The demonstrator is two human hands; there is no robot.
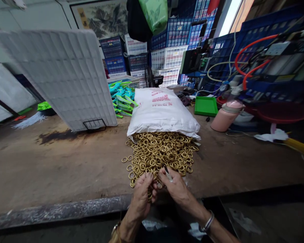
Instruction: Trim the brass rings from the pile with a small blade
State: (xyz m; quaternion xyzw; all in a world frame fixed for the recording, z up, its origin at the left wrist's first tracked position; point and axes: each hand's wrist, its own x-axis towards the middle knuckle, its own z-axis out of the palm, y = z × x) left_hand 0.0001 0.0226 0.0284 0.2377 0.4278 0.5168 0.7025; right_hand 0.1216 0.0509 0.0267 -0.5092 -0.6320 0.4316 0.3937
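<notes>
A heap of small brass-coloured rings (161,152) spills from the open mouth of a white sack (162,111) lying on the brown worktable (66,168). My left hand (142,194) is closed at the near edge of the heap, holding a stack of rings. Right beside it, my right hand (174,185) pinches a thin dark tool (167,172), its tip close to the rings in my left hand. Both hands meet just in front of the table's near edge.
A white gridded tray (66,77) leans upright at the left. Turquoise plastic parts (123,98) lie behind it. A green tray (205,106) and a pink bottle (226,116) stand right of the sack. Stacked blue and white crates (167,50) fill the back; hoses and machinery crowd the right.
</notes>
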